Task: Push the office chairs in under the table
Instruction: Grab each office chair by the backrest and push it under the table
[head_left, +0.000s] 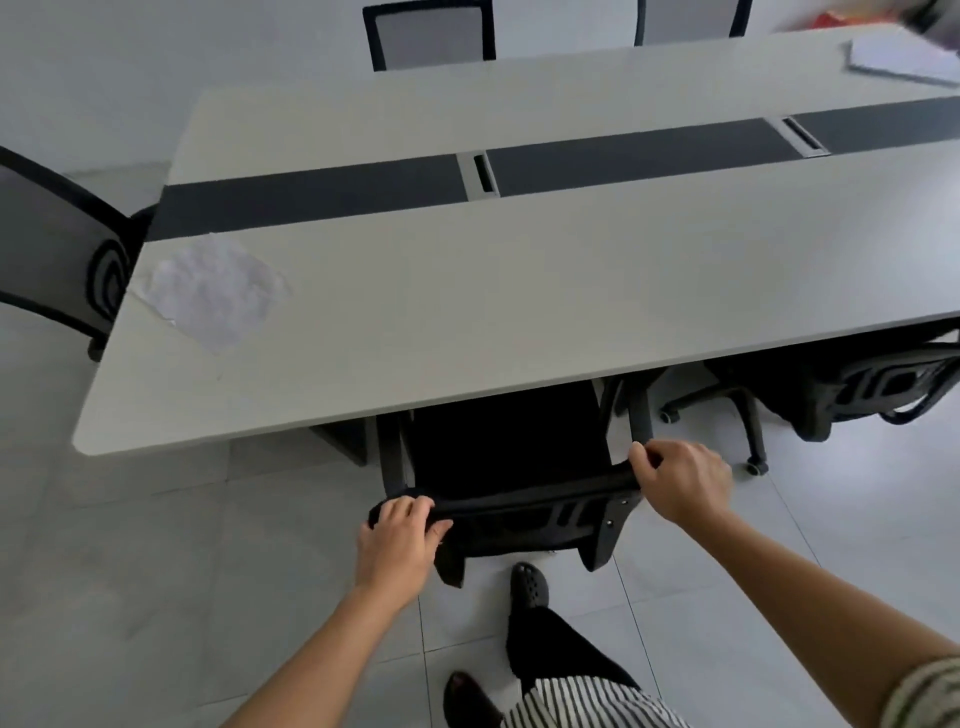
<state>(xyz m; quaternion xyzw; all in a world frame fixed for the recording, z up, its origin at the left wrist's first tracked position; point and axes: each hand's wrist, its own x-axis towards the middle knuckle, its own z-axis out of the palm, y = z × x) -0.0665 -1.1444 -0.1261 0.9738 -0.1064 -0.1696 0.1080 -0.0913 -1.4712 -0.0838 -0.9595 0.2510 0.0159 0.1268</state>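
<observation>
A black office chair (511, 452) stands in front of me, its seat partly under the near edge of the long pale grey table (519, 291). My left hand (397, 540) grips the left end of the chair's backrest top. My right hand (680, 480) grips the right end of the same backrest. A second black chair (852, 395) sits at the right, mostly under the table with its wheeled base showing. A third chair (57, 244) stands at the table's left end. Two more chair backs, one (428, 34) and another (691, 18), show beyond the far edge.
A crumpled sheet of paper (215, 293) lies on the table's near left corner. White papers (904, 57) lie at the far right corner. A dark strip with cable slots (483, 174) runs along the table's middle. My feet in dark shoes (527, 584) stand on the tiled floor behind the chair.
</observation>
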